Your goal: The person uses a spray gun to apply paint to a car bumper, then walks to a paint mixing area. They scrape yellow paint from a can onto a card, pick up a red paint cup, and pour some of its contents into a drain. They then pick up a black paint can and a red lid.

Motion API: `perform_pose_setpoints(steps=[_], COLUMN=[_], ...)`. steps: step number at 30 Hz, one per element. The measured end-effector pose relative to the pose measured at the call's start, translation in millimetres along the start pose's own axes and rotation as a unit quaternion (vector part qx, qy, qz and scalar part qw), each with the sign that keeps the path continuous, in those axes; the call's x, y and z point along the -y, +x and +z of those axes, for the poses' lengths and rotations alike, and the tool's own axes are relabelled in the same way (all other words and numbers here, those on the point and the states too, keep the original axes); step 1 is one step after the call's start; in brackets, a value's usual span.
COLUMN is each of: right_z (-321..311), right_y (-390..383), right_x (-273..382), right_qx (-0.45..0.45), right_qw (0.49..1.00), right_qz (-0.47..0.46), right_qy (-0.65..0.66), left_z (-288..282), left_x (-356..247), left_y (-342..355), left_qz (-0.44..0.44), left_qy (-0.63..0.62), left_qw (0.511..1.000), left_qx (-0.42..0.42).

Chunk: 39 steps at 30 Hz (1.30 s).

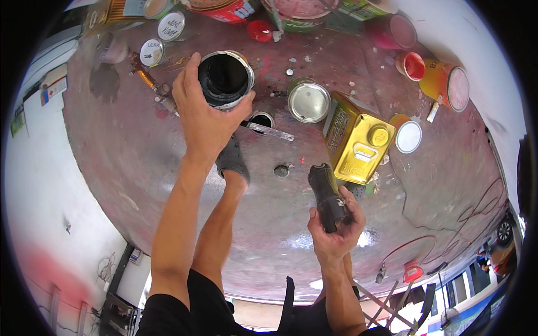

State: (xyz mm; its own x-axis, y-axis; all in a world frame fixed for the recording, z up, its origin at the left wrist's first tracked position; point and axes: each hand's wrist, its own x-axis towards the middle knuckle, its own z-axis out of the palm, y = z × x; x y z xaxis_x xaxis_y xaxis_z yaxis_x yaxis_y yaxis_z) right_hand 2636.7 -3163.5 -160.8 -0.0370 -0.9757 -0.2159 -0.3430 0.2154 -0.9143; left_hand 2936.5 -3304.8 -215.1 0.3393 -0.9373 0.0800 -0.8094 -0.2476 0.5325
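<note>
In my left hand [204,126] is an open round can [224,78] with glossy black paint inside; the fingers and thumb wrap its sides. My right hand [336,235] is closed around a dark, stained plastic bottle [328,193], its upper end pointing away from me. Below the can, a small open tin [261,120] with black contents stands on the floor, and a flat paint-smeared stick [274,132] lies across its rim. A yellow rectangular metal can [358,147] with a screw cap stands just beyond the bottle. Between my feet lies a small round dark cap [281,171].
A silver-topped can [309,102] and a white-lidded can [408,136] stand near the yellow one. Several paint tins and tubs, one a red cup [412,66], line the far side. A spray gun [147,77] lies far left. Cables [409,224] run over the stained floor [134,162].
</note>
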Motion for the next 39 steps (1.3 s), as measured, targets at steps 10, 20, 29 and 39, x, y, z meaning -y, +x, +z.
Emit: perform_pose_setpoints(steps=[10, 20, 29, 39], right_z=[-30.9, -56.5, -76.2, -95.3], right_y=[-6.3, -7.8, -1.5, -2.1], right_x=[-6.9, -7.5, -7.5, -12.0], right_qx=[-0.064, -0.11, -0.144, -0.189], right_qw=[0.996, 0.992, 0.987, 0.976], right_qz=[0.045, 0.043, 0.026, 0.048], right_qy=[0.031, 0.036, 0.065, 0.095], left_z=[47.8, 67.7, 56.2, 78.1], left_x=[-95.6, -133.8, -171.9, -183.6], left_y=[-33.9, -54.3, -51.7, -32.1], left_qz=[-0.064, 0.177, 0.213, 0.183], left_qy=[-0.271, -0.134, -0.12, -0.17], left_qw=[0.96, 0.975, 0.97, 0.968], left_qx=[0.008, 0.0, 0.009, 0.009])
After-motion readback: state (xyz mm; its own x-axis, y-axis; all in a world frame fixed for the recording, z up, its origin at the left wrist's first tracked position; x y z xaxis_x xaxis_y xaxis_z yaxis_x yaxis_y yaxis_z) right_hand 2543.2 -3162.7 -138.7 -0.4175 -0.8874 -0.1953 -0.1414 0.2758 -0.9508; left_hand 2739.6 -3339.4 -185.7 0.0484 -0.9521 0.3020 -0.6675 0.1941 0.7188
